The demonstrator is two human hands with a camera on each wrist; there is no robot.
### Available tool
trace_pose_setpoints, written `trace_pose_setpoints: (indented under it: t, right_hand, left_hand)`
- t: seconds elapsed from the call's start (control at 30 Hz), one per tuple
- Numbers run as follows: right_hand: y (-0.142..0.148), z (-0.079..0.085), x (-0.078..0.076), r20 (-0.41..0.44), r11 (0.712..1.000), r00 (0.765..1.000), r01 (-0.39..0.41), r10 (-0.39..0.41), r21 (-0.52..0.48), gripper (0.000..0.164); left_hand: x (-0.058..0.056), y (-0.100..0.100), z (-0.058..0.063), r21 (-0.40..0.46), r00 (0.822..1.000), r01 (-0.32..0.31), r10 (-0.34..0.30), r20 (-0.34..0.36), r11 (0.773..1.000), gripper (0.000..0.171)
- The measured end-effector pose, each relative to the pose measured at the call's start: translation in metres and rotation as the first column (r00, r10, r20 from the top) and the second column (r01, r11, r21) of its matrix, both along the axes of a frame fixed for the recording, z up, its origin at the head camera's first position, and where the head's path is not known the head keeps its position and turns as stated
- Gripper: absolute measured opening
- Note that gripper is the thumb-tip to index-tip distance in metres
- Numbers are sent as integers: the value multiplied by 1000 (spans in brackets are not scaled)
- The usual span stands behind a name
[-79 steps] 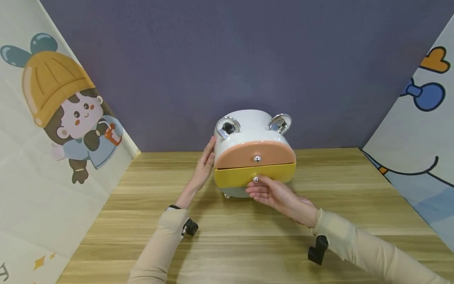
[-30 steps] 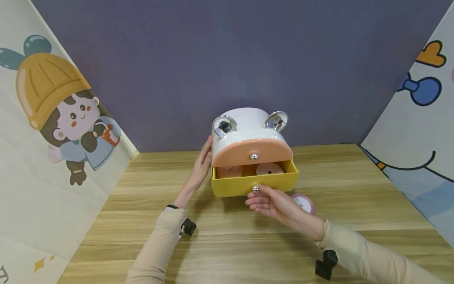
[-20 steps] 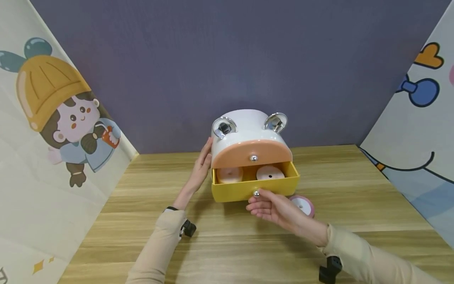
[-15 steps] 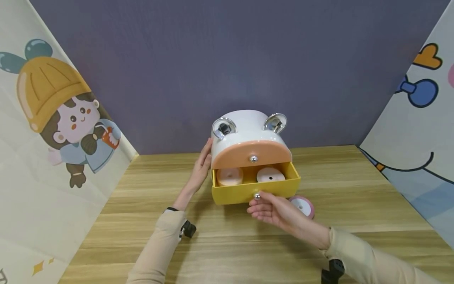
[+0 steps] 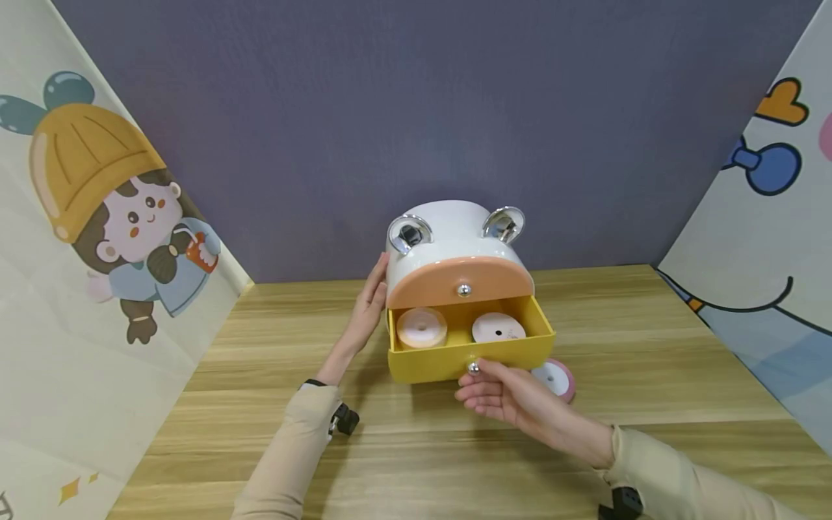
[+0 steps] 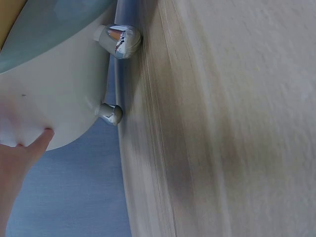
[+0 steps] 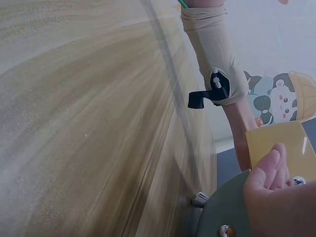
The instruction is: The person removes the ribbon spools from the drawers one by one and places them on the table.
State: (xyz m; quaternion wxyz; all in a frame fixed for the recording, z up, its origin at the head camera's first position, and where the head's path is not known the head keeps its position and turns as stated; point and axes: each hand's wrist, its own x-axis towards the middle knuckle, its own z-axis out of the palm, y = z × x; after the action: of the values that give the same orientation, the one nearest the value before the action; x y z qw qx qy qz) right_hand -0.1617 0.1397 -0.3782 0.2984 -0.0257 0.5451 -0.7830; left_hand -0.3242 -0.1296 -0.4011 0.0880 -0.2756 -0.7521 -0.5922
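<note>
A white cabinet (image 5: 448, 224) with silver ears has a yellow drawer (image 5: 432, 367) pulled well out below a closed orange drawer (image 5: 435, 285). My right hand (image 5: 516, 401) pinches the drawer's round silver knob (image 5: 474, 368) between thumb and fingers. Fingers extended, my left hand (image 5: 365, 314) rests against the cabinet's left side; in the left wrist view its fingertips touch the white wall (image 6: 59, 94). Inside the drawer lie a peach ribbon spool (image 5: 422, 328) at left and a white-faced spool (image 5: 498, 328) at right.
A pink-rimmed spool (image 5: 555, 379) lies on the wooden table (image 5: 624, 361), right of the drawer and partly hidden by my right hand. Behind the cabinet stands a dark grey-blue wall (image 5: 325, 144). Silver feet (image 6: 112, 113) hold the cabinet off the table.
The yellow drawer, closed at first, has slid out toward me with my right hand on its knob, showing the two spools inside. My left hand has stayed against the cabinet.
</note>
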Motion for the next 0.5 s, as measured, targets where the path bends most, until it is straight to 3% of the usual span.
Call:
trace_pose_setpoints:
  t: [0.17, 0.5]
  right_hand:
    - [1, 0, 4, -12, 1000, 1000, -6, 6, -3, 32]
    - [2, -2, 14, -11, 999, 1000, -10, 9, -33, 30]
  left_hand:
    - [13, 1, 15, -5, 1000, 12, -12, 7, 1000, 50]
    - [15, 1, 16, 6, 1000, 18, -18, 18, 1000, 52]
